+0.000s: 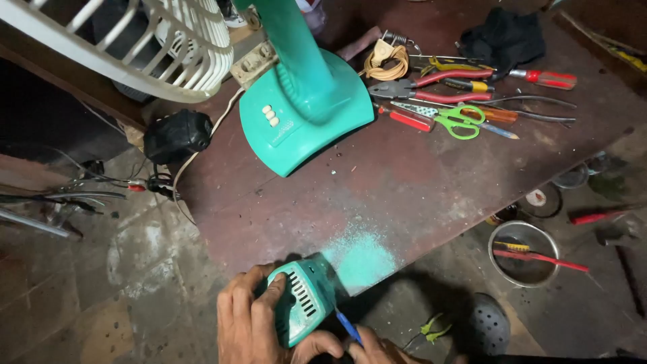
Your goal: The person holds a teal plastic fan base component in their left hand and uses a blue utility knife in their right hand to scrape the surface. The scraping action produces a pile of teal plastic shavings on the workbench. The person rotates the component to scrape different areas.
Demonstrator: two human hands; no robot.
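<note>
Your left hand [248,322] clamps the teal vented cover [301,303] at the tabletop [404,189] edge; right hand [367,349] pinches a blue tool [348,326]. Light, thin, brittle plastic: grip solid rim, not slats

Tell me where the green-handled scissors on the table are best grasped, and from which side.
Best taken by the looped green handles of the scissors, probably from the table's front edge: the loops face open tabletop, while the blades point in among the pliers and screwdrivers behind.

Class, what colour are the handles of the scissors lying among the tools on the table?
Bright green: the scissors show clearly in the head view, beside red-handled pliers.
</note>
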